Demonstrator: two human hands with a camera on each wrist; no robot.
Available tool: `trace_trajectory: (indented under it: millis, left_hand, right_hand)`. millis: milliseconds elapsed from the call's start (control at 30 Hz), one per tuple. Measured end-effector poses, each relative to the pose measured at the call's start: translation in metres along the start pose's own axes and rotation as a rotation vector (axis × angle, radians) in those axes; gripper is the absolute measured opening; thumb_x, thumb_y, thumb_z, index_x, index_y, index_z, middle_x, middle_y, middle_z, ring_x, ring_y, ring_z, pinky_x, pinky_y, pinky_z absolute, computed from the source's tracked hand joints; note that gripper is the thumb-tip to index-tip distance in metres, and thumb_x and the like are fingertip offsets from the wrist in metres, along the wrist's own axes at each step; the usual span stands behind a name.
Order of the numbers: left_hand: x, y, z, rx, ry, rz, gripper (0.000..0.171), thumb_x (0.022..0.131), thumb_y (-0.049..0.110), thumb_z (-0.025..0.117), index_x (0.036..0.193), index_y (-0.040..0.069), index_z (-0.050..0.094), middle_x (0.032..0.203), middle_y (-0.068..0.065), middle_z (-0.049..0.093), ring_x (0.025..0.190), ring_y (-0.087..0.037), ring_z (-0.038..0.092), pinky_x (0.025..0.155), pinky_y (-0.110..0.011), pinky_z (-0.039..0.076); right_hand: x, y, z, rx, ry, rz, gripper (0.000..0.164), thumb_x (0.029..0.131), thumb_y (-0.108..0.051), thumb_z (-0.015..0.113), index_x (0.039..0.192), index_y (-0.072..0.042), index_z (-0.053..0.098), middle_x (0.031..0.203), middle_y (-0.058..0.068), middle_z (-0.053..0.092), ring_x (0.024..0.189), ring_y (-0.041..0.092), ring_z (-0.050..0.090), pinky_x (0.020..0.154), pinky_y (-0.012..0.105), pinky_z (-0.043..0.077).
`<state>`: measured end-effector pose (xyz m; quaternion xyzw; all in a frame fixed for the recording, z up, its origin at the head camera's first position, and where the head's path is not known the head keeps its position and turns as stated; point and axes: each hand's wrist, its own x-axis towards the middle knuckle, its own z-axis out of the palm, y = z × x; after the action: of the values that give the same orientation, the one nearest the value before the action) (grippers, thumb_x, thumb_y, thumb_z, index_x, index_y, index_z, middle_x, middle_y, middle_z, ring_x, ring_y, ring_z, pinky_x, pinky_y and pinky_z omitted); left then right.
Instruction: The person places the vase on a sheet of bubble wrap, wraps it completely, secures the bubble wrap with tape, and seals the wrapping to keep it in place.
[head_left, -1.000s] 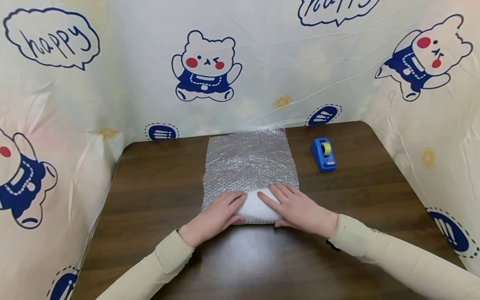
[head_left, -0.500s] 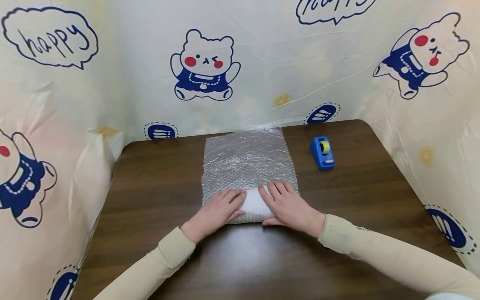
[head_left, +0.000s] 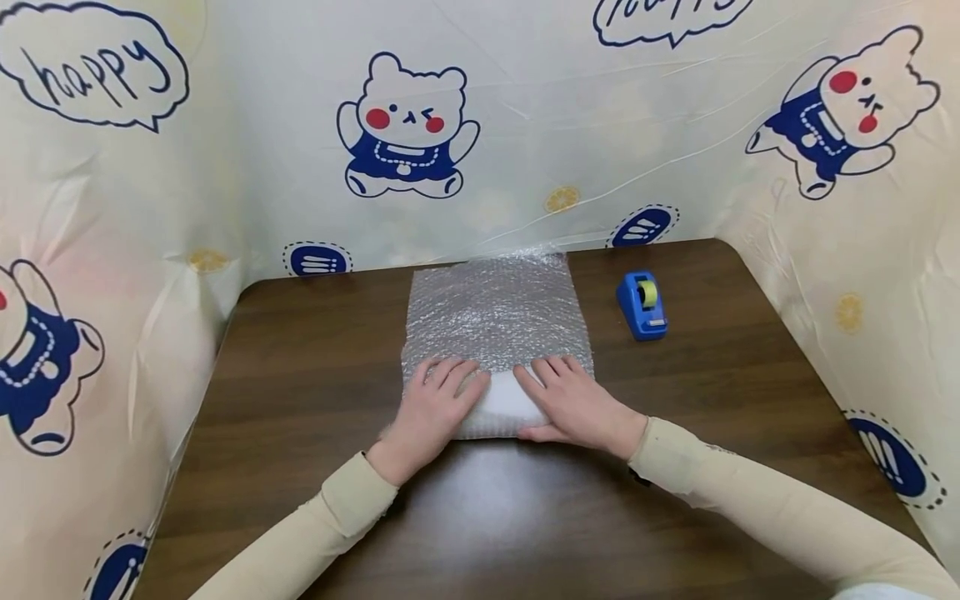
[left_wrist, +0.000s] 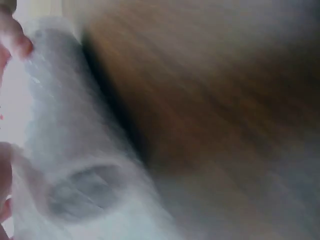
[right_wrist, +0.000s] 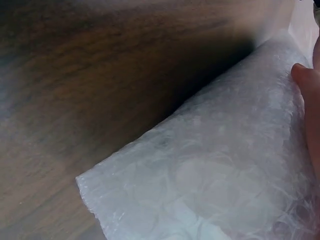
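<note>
A sheet of bubble wrap (head_left: 491, 312) lies on the table, its near end rolled round a white cylinder-like thing (head_left: 513, 396) whose kind I cannot tell. My left hand (head_left: 429, 408) holds the roll's left end, fingers spread over the top. Opposite it, my right hand (head_left: 581, 408) grips the right end, with its fingers over the top and its thumb along the near side. In the left wrist view, blurred, the wrapped roll (left_wrist: 75, 110) has a round end. The right wrist view has my right thumb (right_wrist: 305, 82) against the wrap's loose side edge (right_wrist: 130, 195).
A blue tape dispenser (head_left: 642, 305) with yellowish tape stands right of the sheet. The brown wooden table (head_left: 315, 350) meets a printed cloth backdrop (head_left: 525, 125) at the back and both sides. The sheet's far end reaches the back edge.
Both hands have moved slightly forward with the roll, away from the near edge. The left hand has turned, its fingers now pointing more forward. The right hand has shifted slightly left.
</note>
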<state>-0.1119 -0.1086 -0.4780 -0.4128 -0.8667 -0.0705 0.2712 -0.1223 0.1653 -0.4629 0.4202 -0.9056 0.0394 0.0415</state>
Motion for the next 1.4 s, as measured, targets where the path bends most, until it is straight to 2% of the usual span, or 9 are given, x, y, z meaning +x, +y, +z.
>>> trace_trajectory:
  millis: [167,300,400,567,633,733,1033,1200,1400]
  left_hand:
    - [-0.005,0.026,-0.004,0.104,0.152,0.107,0.032,0.105,0.012,0.047,0.126,0.003,0.069,0.121,-0.013,0.069,0.109,-0.029,0.064,0.09,-0.041,0.053]
    - [-0.016,0.046,-0.001,0.144,0.182,0.108,0.035,0.109,0.012,0.044,0.131,-0.002,0.067,0.124,-0.014,0.069,0.111,-0.029,0.064,0.094,-0.041,0.052]
    - [-0.025,0.05,0.005,0.153,0.048,0.033,0.043,0.106,0.02,0.052,0.139,-0.007,0.059,0.139,-0.023,0.062,0.126,-0.036,0.06,0.105,-0.046,0.049]
    - [-0.031,0.046,0.006,0.205,-0.263,-0.088,0.088,0.094,0.045,0.072,0.154,-0.01,0.038,0.162,-0.032,0.033,0.15,-0.042,0.036,0.118,-0.062,0.032]
    - [-0.027,0.043,0.005,0.228,-0.321,-0.093,0.099,0.09,0.053,0.076,0.157,-0.008,0.034,0.164,-0.032,0.029,0.152,-0.041,0.033,0.119,-0.064,0.029]
    - [-0.02,0.04,0.003,0.26,-0.347,-0.086,0.105,0.087,0.056,0.078,0.157,-0.008,0.033,0.164,-0.032,0.029,0.152,-0.041,0.033,0.12,-0.062,0.029]
    - [-0.014,0.034,0.008,0.29,-0.305,-0.065,0.101,0.085,0.049,0.082,0.155,-0.008,0.037,0.157,-0.032,0.041,0.142,-0.039,0.048,0.113,-0.058,0.039]
    - [-0.012,0.031,0.011,0.292,-0.288,-0.065,0.088,0.091,0.04,0.077,0.156,-0.005,0.037,0.154,-0.031,0.045,0.134,-0.038,0.055,0.108,-0.054,0.045]
    - [-0.007,0.028,0.014,0.262,-0.248,-0.088,0.048,0.109,0.015,0.042,0.153,-0.004,0.042,0.143,-0.032,0.053,0.124,-0.041,0.059,0.102,-0.054,0.049]
  right_hand:
    - [0.004,0.001,0.0,0.031,-0.032,0.007,0.082,0.098,-0.067,0.056,0.15,-0.005,0.049,0.129,0.015,0.06,0.116,0.034,0.057,0.099,0.054,0.049]
    - [0.007,0.005,-0.003,0.061,-0.059,0.014,0.082,0.098,-0.066,0.057,0.151,-0.005,0.048,0.132,0.016,0.06,0.119,0.034,0.057,0.101,0.054,0.049]
    - [0.009,0.008,-0.004,0.081,-0.066,0.018,0.083,0.097,-0.067,0.058,0.151,-0.005,0.049,0.133,0.016,0.06,0.12,0.034,0.056,0.101,0.055,0.049]
    - [0.012,0.01,-0.005,0.121,-0.08,0.025,0.085,0.096,-0.069,0.057,0.15,-0.004,0.05,0.134,0.017,0.061,0.119,0.034,0.057,0.1,0.056,0.05]
    - [0.014,0.012,-0.006,0.135,-0.079,0.031,0.086,0.096,-0.069,0.059,0.15,-0.003,0.05,0.134,0.017,0.061,0.12,0.034,0.057,0.102,0.057,0.049]
    - [0.016,0.015,-0.007,0.146,-0.074,0.034,0.086,0.095,-0.067,0.062,0.149,-0.001,0.051,0.135,0.018,0.061,0.122,0.035,0.058,0.104,0.057,0.048]
    - [0.017,0.021,-0.005,0.172,-0.072,0.02,0.085,0.095,-0.066,0.061,0.149,-0.001,0.052,0.134,0.018,0.062,0.122,0.035,0.058,0.102,0.056,0.049]
    - [0.015,0.022,-0.004,0.192,-0.06,0.014,0.084,0.095,-0.064,0.064,0.149,-0.001,0.052,0.134,0.018,0.062,0.122,0.033,0.058,0.103,0.055,0.049]
    - [0.014,0.024,-0.006,0.23,-0.091,0.025,0.084,0.095,-0.065,0.063,0.15,-0.002,0.051,0.136,0.016,0.061,0.124,0.032,0.056,0.105,0.054,0.048]
